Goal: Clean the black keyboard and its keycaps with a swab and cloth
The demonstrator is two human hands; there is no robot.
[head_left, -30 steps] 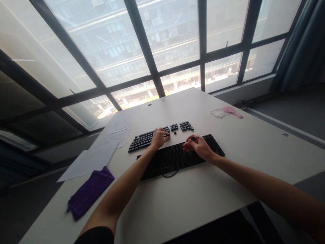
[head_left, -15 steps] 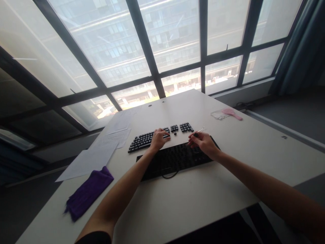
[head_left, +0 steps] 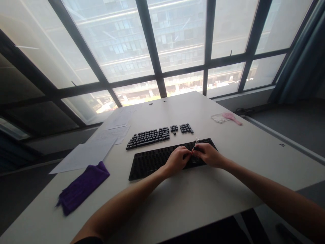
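Note:
A black keyboard base (head_left: 149,162), its keycaps removed over the part that shows, lies on the white table in front of me. My right hand (head_left: 207,154) is closed around a keycap puller (head_left: 196,140), whose thin pale prongs stick up above the fingers. Over the right part of the base, my left hand (head_left: 179,158) pinches with its fingertips touching or almost touching those of the right. What sits between the left fingertips is too small to make out. Behind the base, loose black keycaps (head_left: 149,137) are laid out in keyboard order, with a single keycap (head_left: 174,133) below the middle group.
A purple cloth (head_left: 82,189) lies at the left, beside several sheets of paper (head_left: 86,154). Toward the right back are a pink handled object (head_left: 232,118) and a clear plastic bag (head_left: 218,118). Tall windows (head_left: 177,37) rise beyond the white table (head_left: 177,112).
My left hand has come from the laid-out keycaps down and right to the base, meeting the right hand. The right hand has lowered slightly, still holding the keycap puller.

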